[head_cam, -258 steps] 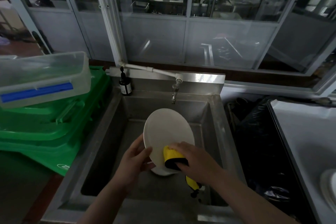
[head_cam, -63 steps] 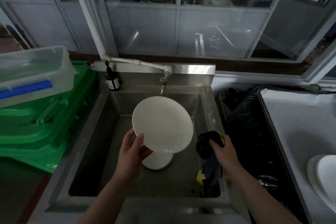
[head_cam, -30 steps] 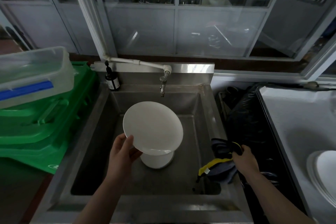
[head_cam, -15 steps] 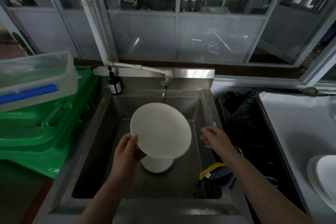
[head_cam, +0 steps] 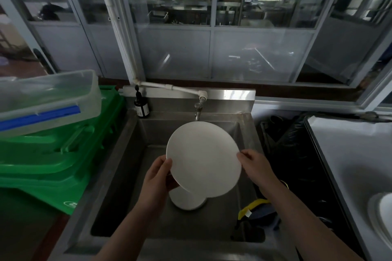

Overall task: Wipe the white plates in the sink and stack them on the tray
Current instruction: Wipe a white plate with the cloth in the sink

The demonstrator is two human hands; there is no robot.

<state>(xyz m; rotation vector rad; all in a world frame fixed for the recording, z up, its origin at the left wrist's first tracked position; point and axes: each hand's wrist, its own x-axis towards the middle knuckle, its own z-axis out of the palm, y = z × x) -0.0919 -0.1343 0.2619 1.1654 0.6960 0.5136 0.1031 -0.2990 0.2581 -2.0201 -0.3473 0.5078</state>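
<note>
A round white plate (head_cam: 203, 158) is held tilted above the steel sink (head_cam: 125, 167). My left hand (head_cam: 158, 178) grips its lower left rim, thumb on the face. My right hand (head_cam: 255, 166) pinches the right rim. Under it, part of another white plate (head_cam: 186, 200) lies on the sink floor. The yellow and dark wiping cloth (head_cam: 257, 211) lies draped over the sink's right edge, with no hand on it. White plates (head_cam: 381, 216) sit stacked at the far right on the tray (head_cam: 347, 154).
A tap (head_cam: 198, 105) juts over the sink's back, close behind the held plate. A dark bottle (head_cam: 141, 106) stands at the back left corner. Green crates (head_cam: 55, 154) with a clear lidded box (head_cam: 46, 99) fill the left. A black bin bag (head_cam: 297, 154) lies between sink and tray.
My right hand laid the cloth on the sink's right edge, let go of it, and came up to take the plate's right rim. My left hand kept hold of the plate.
</note>
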